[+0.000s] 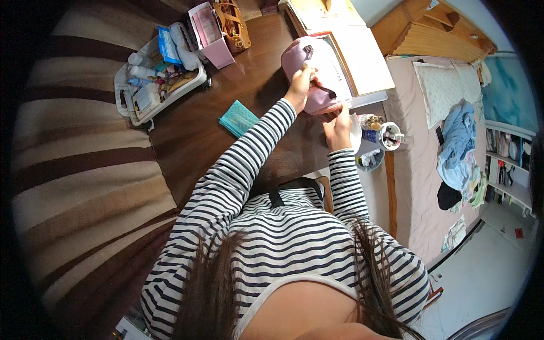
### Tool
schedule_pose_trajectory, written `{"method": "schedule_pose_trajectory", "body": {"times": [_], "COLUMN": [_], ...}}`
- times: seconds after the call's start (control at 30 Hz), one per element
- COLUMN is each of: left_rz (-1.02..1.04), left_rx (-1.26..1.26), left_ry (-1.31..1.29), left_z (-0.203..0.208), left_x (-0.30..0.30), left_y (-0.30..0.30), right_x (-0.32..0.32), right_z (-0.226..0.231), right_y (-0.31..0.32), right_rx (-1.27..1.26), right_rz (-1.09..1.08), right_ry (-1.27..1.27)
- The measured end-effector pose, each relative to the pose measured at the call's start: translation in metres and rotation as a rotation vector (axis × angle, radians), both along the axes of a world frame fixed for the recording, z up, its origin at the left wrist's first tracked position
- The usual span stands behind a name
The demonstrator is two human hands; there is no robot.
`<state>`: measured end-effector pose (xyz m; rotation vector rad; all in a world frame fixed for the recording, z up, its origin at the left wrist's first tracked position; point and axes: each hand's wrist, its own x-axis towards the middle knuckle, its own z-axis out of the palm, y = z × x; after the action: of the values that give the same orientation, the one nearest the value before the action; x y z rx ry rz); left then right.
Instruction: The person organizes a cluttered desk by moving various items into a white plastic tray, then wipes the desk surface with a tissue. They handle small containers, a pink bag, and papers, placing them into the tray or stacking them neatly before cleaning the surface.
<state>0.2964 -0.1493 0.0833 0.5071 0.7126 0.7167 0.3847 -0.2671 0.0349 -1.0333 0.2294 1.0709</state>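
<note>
A pink pouch (293, 59) with a black strap lies on the dark wooden table, at the far side in front of me. My left hand (302, 86) is closed on it around the strap, arm stretched forward. At the pouch's near right corner, the fingers of my right hand (339, 131) are pinched against its edge; exactly what the fingertips grip is too small to make out. Left of my forearm lies a folded teal cloth (238, 118). Just right of my right hand stands a white cup (391, 136) with slim items in it.
A white tray (170, 105) of bottles and small items sits at the left, by a pink box (218, 54) and a brown bag (232, 25). Books and a wooden-edged board (368, 73) lie beyond the pouch. Right of the table is a bed (416, 187) with clothes.
</note>
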Motion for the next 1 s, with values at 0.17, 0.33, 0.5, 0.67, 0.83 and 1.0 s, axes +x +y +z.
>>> {"method": "schedule_pose_trajectory", "body": {"times": [0.17, 0.33, 0.5, 0.67, 0.83, 1.0], "left_rz": [0.047, 0.148, 0.185, 0.181, 0.217, 0.199], "left_rx": [0.019, 0.222, 0.287, 0.295, 0.283, 0.285], "left_ry": [-0.170, 0.064, 0.294, 0.222, 0.303, 0.277], "left_z": [0.030, 0.053, 0.091, 0.077, 0.063, 0.054], "left_x": [0.027, 0.041, 0.033, 0.023, 0.006, -0.004], "left_y": [0.008, -0.004, 0.022, 0.076, 0.133, 0.185], "right_x": [0.000, -0.004, -0.007, -0.019, -0.038, -0.034], "right_z": [0.045, 0.063, 0.051, 0.035, 0.023, -0.024], "right_y": [0.009, 0.017, 0.044, 0.105, 0.172, 0.239], "right_rx": [0.003, 0.016, 0.137, 0.242, 0.257, 0.273], "right_rz": [0.268, 0.166, 0.307, 0.268, 0.315, 0.272], "right_ry": [0.286, 0.335, 0.368, 0.526, 0.629, 0.607]}}
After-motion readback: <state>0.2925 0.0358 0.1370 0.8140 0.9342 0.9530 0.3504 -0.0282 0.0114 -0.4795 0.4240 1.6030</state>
